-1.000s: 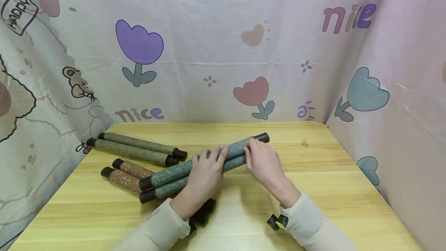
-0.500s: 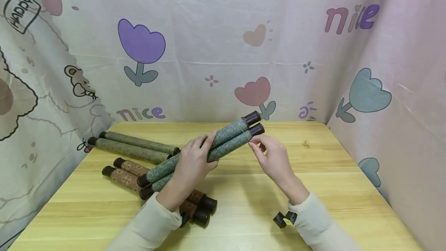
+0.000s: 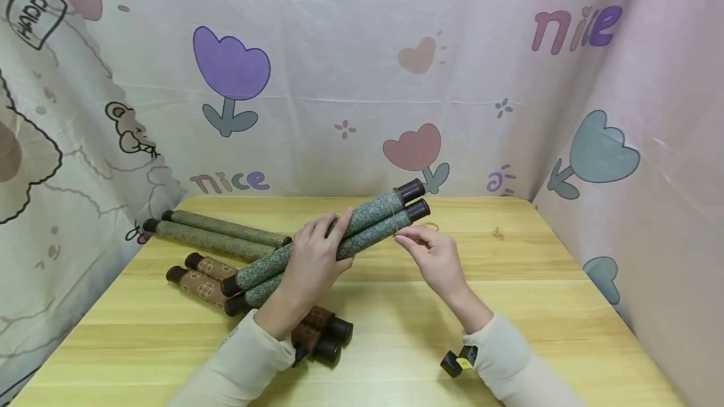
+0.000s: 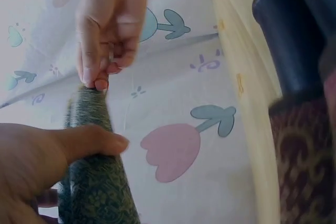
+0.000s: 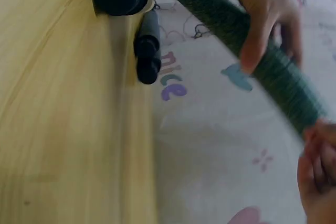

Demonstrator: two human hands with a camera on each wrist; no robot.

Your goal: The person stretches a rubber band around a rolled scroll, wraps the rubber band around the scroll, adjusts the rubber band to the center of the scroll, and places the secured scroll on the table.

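Observation:
A green patterned scroll (image 3: pixel 373 234), rolled into two parallel rolls with dark end caps, is held aslant above the table, its right end raised. My left hand (image 3: pixel 317 262) grips it around the middle, thumb along the near roll in the left wrist view. By the right-hand caps, my right hand (image 3: pixel 438 262) pinches a thin rubber band (image 3: pixel 394 213) that runs across both rolls. In the left wrist view the right fingertips (image 4: pixel 100 83) are right at the scroll's end. A brown scroll (image 3: pixel 203 291) with flower patterns lies partly hidden under the left forearm.
An olive scroll (image 3: pixel 215 244) lies at the back left of the wooden table (image 3: pixel 537 319). One tan loop (image 3: pixel 432 226) rests just beyond my right hand, and another small band (image 3: pixel 498 233) lies farther right. A patterned cloth (image 3: pixel 317 80) hangs behind the table.
The green scroll's right end has tilted up and my left hand has shifted left along it. My right hand has moved from the top of the rolls to their lower side near the caps.

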